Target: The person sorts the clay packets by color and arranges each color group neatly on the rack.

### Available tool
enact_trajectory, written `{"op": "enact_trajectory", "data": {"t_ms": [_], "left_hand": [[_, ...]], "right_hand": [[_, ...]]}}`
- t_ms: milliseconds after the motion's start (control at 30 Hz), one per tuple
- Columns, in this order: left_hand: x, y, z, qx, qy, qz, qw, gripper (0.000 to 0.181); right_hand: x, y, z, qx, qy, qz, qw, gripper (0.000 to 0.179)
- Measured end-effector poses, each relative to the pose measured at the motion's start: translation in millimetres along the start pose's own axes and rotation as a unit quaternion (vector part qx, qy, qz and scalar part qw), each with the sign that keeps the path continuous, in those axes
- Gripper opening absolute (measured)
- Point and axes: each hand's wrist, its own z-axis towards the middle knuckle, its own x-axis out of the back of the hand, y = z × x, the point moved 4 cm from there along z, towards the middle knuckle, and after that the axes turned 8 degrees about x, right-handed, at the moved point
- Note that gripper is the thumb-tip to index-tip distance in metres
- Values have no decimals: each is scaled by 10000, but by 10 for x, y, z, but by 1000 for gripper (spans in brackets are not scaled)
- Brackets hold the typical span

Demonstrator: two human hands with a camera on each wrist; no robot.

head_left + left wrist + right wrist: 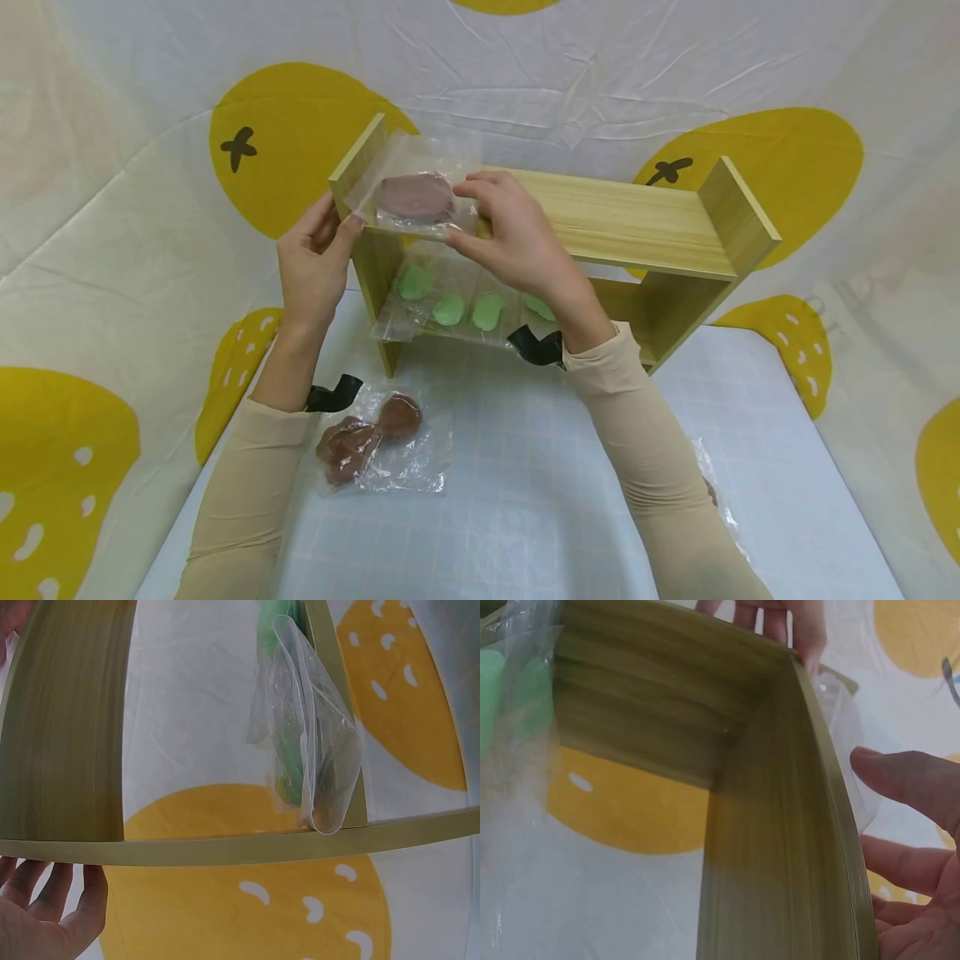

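A clear bag with a flat purplish-brown oval piece [416, 197] lies at the left end of the wooden rack's top shelf [622, 212]. My right hand [513, 229] is at the bag's right edge, thumb and fingers spread apart. In the right wrist view the right thumb [900, 776] is beside the clear plastic. Against the outside of the rack's left end panel rest the fingers of my left hand [315, 258], its thumb by the panel's front edge and the bag's corner. The left wrist view shows those fingers [94, 904] nearly straight against the wood.
On the lower shelf lies a clear bag with several green pieces [487, 311]. Another bag with reddish-brown pieces [348, 450] is on the pale checked tablecloth [517, 500], near the left forearm. Beside the right forearm, a further clear bag [716, 483] is partly hidden. Patterned cloth hangs behind.
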Motion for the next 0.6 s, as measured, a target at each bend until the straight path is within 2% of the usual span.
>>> {"op": "enact_trajectory", "data": {"t_ms": [167,300,600], "left_hand": [[10,-6,9,54,11,-39,10000,40],[3,-8,8,55,-9,-26,10000,41],[6,2,1,33,2,108,9999,41]], "right_hand": [[-19,-14,24,-50,-108,-11,9999,54],[-1,-21,-15,-34,-45,51,10000,58],[62,-48,-210,31,377,805,9960,59]]}}
